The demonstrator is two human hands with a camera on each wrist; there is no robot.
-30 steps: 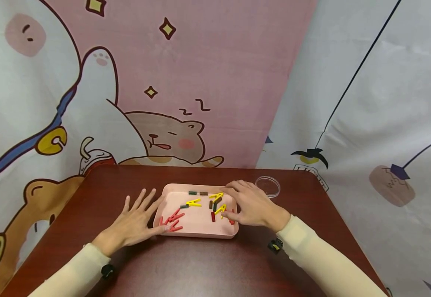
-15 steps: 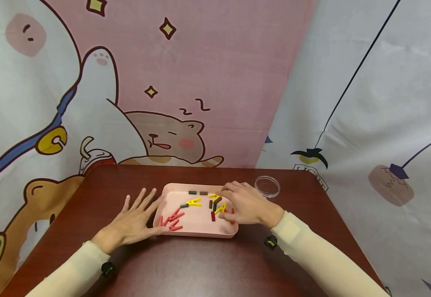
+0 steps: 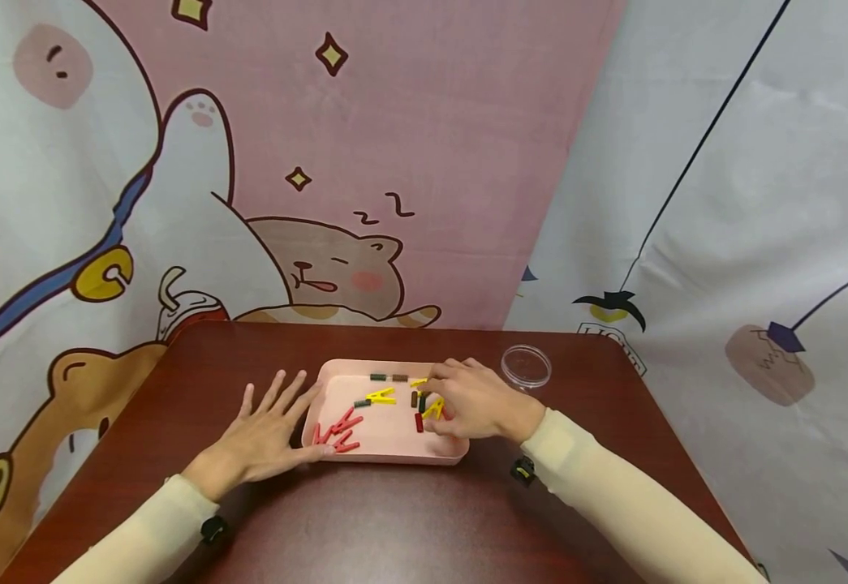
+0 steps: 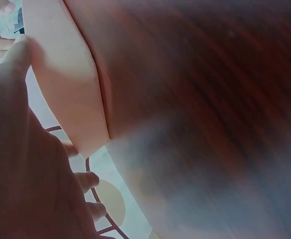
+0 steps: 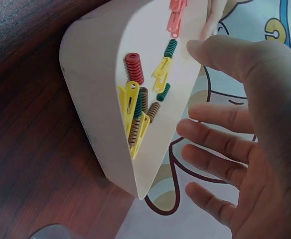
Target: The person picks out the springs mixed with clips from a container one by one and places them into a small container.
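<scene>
A pale pink tray [image 3: 387, 434] holds small clothespins and coil springs. Red clothespins [image 3: 346, 421] lie at its left end, and a yellow clothespin [image 3: 381, 397] lies near the middle. Farther right are more yellow clothespins [image 5: 130, 105], a thick red spring [image 5: 134, 68], and several green springs [image 5: 171, 48] and brown springs [image 5: 154, 112]. My left hand [image 3: 259, 438] rests at the tray's left side, fingers spread and thumb on the front rim. Over the right end hovers my right hand [image 3: 478, 403], thumb and fingers apart with nothing between them; it hides some pieces in the head view.
A round clear plastic dish [image 3: 527, 367] stands behind the tray to the right. Everything sits on a dark brown wooden table [image 3: 394, 527]. A cartoon-printed cloth [image 3: 431, 162] hangs just beyond the table's far edge.
My right hand has moved left, farther over the tray, covering the red clothespin at its right end. My left hand has kept its place on the tray's edge.
</scene>
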